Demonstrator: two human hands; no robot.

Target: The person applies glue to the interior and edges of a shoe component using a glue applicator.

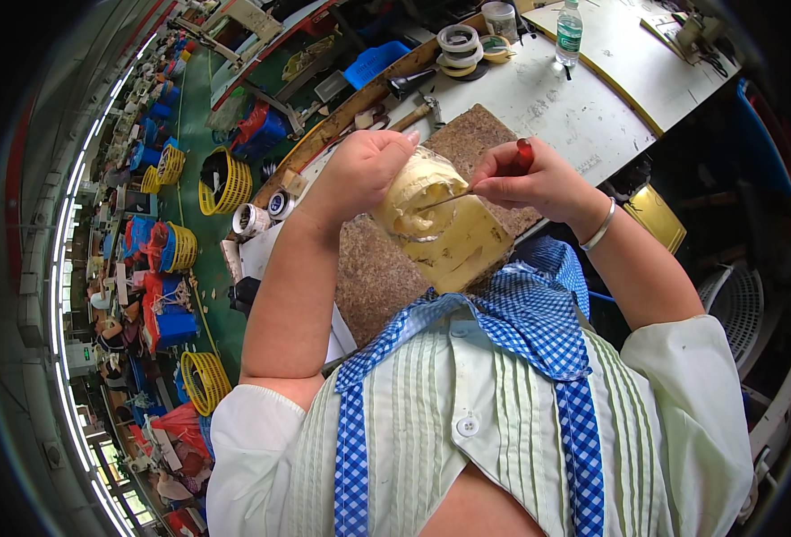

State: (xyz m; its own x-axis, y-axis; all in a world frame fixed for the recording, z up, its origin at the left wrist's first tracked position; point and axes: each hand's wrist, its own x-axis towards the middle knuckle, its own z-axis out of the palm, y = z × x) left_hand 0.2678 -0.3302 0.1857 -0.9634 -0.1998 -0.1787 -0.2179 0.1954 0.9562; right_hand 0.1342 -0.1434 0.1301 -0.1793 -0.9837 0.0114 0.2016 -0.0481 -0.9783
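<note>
My left hand (368,168) is closed around a tub of thick cream-yellow paste (413,188), tipped so that its mouth faces me. Between the fingers of my right hand (538,183) is a thin metal tool with a red handle (525,157); its shaft reaches into the tub's mouth and touches the paste. Whether it is a screwdriver or a narrow scraper, I cannot tell. Below the tub lies a stained yellowish translucent pad (467,242), resting on a speckled brown stone slab (373,268). The tub's far side is hidden by my left hand.
A hammer (418,113) lies beyond the slab. Rolls of tape (459,49) and a water bottle (569,38) stand farther back on the white table (547,107). Left of the table are a blue basket (377,63) and a yellow basket (225,182).
</note>
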